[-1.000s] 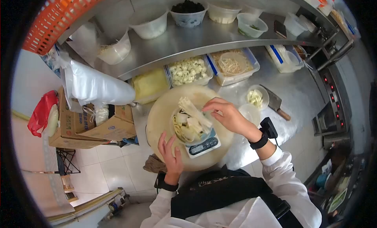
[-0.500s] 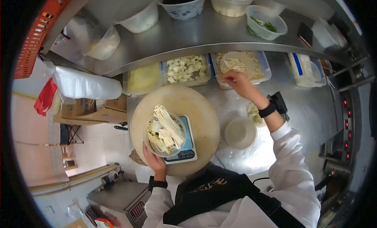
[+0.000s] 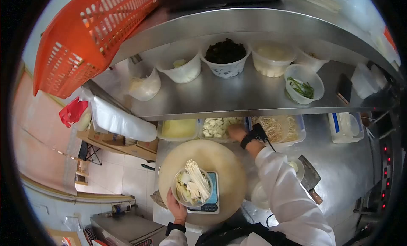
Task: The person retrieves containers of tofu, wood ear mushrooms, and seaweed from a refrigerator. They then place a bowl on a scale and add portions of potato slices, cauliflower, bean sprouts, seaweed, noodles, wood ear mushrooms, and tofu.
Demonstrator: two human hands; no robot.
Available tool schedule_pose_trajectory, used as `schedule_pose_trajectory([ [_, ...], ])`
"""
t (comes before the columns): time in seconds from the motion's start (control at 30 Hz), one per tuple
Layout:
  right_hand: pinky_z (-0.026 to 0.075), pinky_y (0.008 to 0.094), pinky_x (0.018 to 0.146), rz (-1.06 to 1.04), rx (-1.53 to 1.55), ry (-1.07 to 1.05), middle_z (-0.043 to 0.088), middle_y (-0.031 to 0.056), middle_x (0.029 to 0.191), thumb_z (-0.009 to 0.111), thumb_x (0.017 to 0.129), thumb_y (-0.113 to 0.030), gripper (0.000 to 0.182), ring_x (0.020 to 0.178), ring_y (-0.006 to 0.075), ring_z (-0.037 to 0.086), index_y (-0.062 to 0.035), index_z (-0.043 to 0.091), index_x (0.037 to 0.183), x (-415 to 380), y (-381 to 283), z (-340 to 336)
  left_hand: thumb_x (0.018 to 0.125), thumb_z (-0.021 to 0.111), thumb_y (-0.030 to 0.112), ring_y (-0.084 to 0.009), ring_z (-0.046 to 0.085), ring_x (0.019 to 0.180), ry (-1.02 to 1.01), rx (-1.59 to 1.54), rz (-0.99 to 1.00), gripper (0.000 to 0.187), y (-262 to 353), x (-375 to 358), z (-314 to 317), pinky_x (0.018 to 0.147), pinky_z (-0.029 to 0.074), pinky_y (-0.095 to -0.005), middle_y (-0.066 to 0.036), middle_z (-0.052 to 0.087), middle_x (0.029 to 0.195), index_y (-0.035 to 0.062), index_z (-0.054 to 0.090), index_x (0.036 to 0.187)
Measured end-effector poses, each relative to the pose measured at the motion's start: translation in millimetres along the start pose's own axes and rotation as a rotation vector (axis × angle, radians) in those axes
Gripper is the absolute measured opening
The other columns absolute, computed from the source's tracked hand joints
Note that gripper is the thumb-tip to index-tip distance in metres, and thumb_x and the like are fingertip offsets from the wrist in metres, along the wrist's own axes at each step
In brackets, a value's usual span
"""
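Observation:
My left hand (image 3: 177,208) rests against the near-left side of a clear bowl (image 3: 193,186), its fingers around the rim. Enoki mushrooms (image 3: 197,175), pale slices and cabbage fill the bowl. Under it is a digital scale (image 3: 210,207) on a round cutting board (image 3: 231,182). My right hand (image 3: 237,132) reaches into the cauliflower tub (image 3: 218,126) at its right side; its fingertips are hidden among the florets. Beside that tub are one with bean sprouts (image 3: 277,127) and one with something yellow (image 3: 179,128).
A cleaver (image 3: 311,178) lies right of my right sleeve, near small bowls. The steel shelf (image 3: 203,104) overhangs the tubs and holds several bowls (image 3: 224,70) and a phone (image 3: 344,89). An orange basket (image 3: 72,63) juts out at upper left.
My right hand has moved left from the bean sprout tub to the cauliflower tub. The view has tilted up, showing more shelf and basket. The cleaver has come into view. My left hand stays at the bowl.

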State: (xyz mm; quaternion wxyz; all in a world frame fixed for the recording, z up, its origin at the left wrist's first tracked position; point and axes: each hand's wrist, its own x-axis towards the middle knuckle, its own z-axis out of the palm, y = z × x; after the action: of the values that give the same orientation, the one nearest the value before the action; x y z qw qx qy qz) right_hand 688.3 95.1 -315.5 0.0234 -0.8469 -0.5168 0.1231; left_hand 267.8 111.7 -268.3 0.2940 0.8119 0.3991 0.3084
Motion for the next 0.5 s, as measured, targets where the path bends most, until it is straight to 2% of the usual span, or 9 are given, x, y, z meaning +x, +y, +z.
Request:
schedule_pose_trajectory([
  [0.1,0.048,0.0417,0.073,0.073,0.088,0.021,0.062,0.0223,0.086,0.053,0.075,-0.010,0.017,0.085,0.0335,0.061,0.0010,0.064,0.079,-8.0,-2.1,-5.8,0.084,0.047,0.040,-0.0368,0.042,0.115,-0.016,0.013,-0.036,0.050,0.5,3.0,1.2,0.096,0.032,-0.0412,-0.023,0.046,0.123,-0.0014,0.053,0.113],
  [0.17,0.047,0.0418,0.079,-0.073,-0.099,-0.004,0.061,0.0213,0.098,0.048,0.080,-0.012,0.024,0.094,0.0327,0.058,0.0032,0.062,0.092,-5.6,-0.1,-6.2,0.084,0.046,0.040,-0.0360,0.041,0.117,-0.031,0.013,0.039,0.053,4.8,4.3,-1.9,0.098,0.031,-0.0409,-0.023,0.044,0.125,-0.0022,0.052,0.115],
  [0.2,0.045,0.0430,0.082,-0.054,-0.025,0.009,0.059,0.0225,0.103,0.047,0.080,-0.013,0.029,0.098,0.0359,0.055,0.0052,0.059,0.099,-10.7,-1.2,-17.4,0.084,0.046,0.040,-0.0356,0.040,0.117,0.003,-0.026,0.009,0.053,1.2,-0.3,-1.7,0.099,0.030,-0.0408,-0.023,0.043,0.126,-0.0030,0.051,0.116],
  [0.23,0.046,0.0434,0.080,-0.147,0.150,0.479,0.060,0.0210,0.100,0.047,0.080,-0.012,0.027,0.094,0.0361,0.056,0.0034,0.058,0.098,17.6,29.7,74.7,0.085,0.044,0.039,-0.0361,0.040,0.117,0.031,0.019,0.007,0.053,-39.5,-16.4,4.9,0.099,0.030,-0.0409,-0.023,0.044,0.125,-0.0032,0.050,0.116],
  [0.27,0.046,0.0434,0.077,-0.124,0.375,0.154,0.060,0.0200,0.096,0.047,0.080,-0.011,0.023,0.091,0.0355,0.057,0.0008,0.059,0.095,-13.0,17.1,12.1,0.086,0.044,0.039,-0.0369,0.041,0.116,-0.029,-0.039,-0.013,0.053,-23.6,-8.2,0.8,0.098,0.030,-0.0407,-0.024,0.044,0.124,-0.0034,0.050,0.116],
  [0.3,0.046,0.0432,0.074,-0.126,0.326,0.178,0.061,0.0185,0.093,0.050,0.078,-0.012,0.020,0.089,0.0336,0.058,-0.0028,0.060,0.093,-13.6,17.8,10.9,0.086,0.044,0.035,-0.0380,0.042,0.115,0.004,0.069,0.075,0.047,-11.1,-7.3,-3.8,0.097,0.031,-0.0412,-0.024,0.046,0.122,-0.0027,0.051,0.113],
  [0.33,0.044,0.0382,0.080,-0.079,0.229,0.061,0.060,0.0136,0.099,0.062,0.071,-0.016,0.031,0.096,0.0300,0.056,-0.0054,0.057,0.100,-14.1,16.7,-6.3,0.084,0.045,0.028,-0.0383,0.042,0.114,-0.017,0.090,0.042,0.042,-2.6,-4.5,-6.8,0.097,0.032,-0.0415,-0.023,0.047,0.121,-0.0021,0.052,0.112],
  [0.4,0.046,0.0355,0.075,-0.064,0.450,0.271,0.060,0.0130,0.091,0.065,0.070,-0.015,0.028,0.087,0.0270,0.057,-0.0025,0.057,0.093,-31.1,18.1,-18.9,0.083,0.045,0.021,-0.0387,0.042,0.113,-0.023,0.097,0.028,0.037,-1.5,-6.4,-9.3,0.096,0.032,-0.0419,-0.022,0.047,0.121,-0.0014,0.052,0.111],
  [0.5,0.045,0.0332,0.071,0.035,0.623,0.376,0.058,0.0119,0.085,0.066,0.070,-0.016,0.028,0.079,0.0240,0.056,-0.0007,0.054,0.090,-50.4,14.7,-33.3,0.077,0.045,0.010,-0.0374,0.043,0.113,-0.010,0.087,0.099,0.034,-2.4,5.9,-6.5,0.096,0.033,-0.0419,-0.018,0.049,0.120,0.0001,0.053,0.108],
])
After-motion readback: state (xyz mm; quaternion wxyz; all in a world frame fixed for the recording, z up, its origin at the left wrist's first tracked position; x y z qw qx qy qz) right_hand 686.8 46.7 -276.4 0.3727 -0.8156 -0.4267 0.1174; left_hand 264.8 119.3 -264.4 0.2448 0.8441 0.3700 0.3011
